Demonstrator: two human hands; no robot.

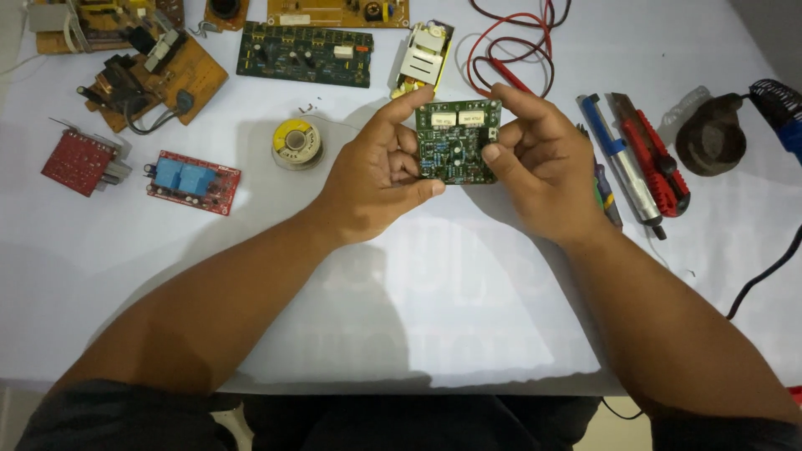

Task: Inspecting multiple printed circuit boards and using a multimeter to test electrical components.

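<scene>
Green circuit board (457,142), pinched at its edges by left hand (380,171) and right hand (543,163) beside the solder spool (296,142), could slip if either grip loosens.

A small circuit board (458,140) is held above the middle of the counter (434,301), flanked by the left hand (380,179) at 9 o'clock and the right hand (539,163) at 3 o'clock. A solder spool (296,143) is set at 9 o'clock of the left hand, and a relay board (193,181) farther out the same way. A long board (305,54) is placed at 11 o'clock, test leads (510,42) at 12 o'clock. A desoldering pump (621,163) and a utility knife (656,154) are laid side by side at 3 o'clock.
</scene>
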